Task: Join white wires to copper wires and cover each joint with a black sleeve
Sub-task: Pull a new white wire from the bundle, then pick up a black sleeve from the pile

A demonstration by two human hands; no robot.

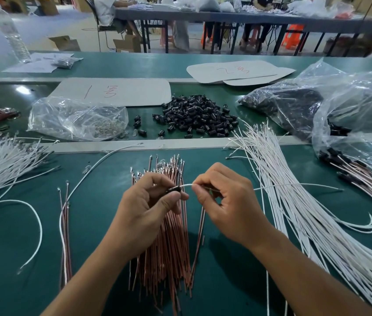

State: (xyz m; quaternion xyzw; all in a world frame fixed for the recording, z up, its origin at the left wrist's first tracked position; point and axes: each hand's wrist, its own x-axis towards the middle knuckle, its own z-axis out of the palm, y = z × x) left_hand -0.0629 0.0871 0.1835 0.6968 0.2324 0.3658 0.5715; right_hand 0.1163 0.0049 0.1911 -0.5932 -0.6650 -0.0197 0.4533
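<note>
Green mat (103, 224) covers the bench, crossed by a pale strip (191, 142) behind the hands, with bare patches either side of the copper wires (166, 242) and white wires (305, 220) fanned at right. Past a sleeve heap (196, 117), the near card (123, 92) bears a red stroke and an unreadable character, the far card (237, 70) a "2" and another. Over the copper wires, the left hand (150, 201) pinches a black sleeve (175, 189); the right hand (223, 201) pinches a white wire (187, 185) entering it.
</note>
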